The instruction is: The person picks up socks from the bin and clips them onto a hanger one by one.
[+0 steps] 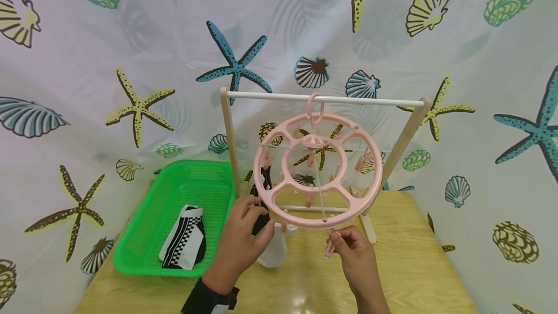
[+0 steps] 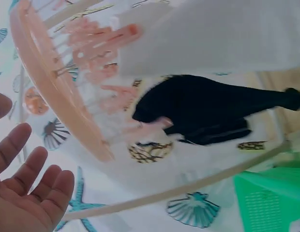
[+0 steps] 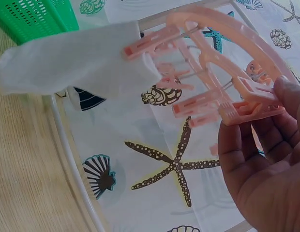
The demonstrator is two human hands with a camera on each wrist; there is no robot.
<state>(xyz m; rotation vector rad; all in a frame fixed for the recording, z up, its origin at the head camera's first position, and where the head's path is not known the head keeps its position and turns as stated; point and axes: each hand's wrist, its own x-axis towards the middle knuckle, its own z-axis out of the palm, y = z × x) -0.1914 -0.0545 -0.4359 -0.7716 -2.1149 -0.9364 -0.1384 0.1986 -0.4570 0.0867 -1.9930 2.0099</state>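
A round pink clip hanger [image 1: 320, 223] hangs by its hook from a white rod. In the right hand [image 1: 359, 258], thumb and fingers pinch one of its pink clothespins [image 3: 259, 99] at the near rim. The left hand [image 1: 244, 234] is at the ring's left side, its fingers spread and loosely bent. Nothing lies in that palm in the left wrist view. A white sock [image 3: 72, 60] hangs from a clip at the front left. Behind it a black sock [image 2: 198, 104] hangs from another clip, partly covered by the left hand in the head view.
A green basket [image 1: 131, 243] stands on the wooden table [image 1: 414, 260] at the left, holding black-and-white checkered socks [image 1: 185, 239]. The rack's wooden posts [image 1: 403, 142] flank the hanger and carry the white rod [image 1: 270, 96]. Behind hangs a cloth printed with shells and starfish.
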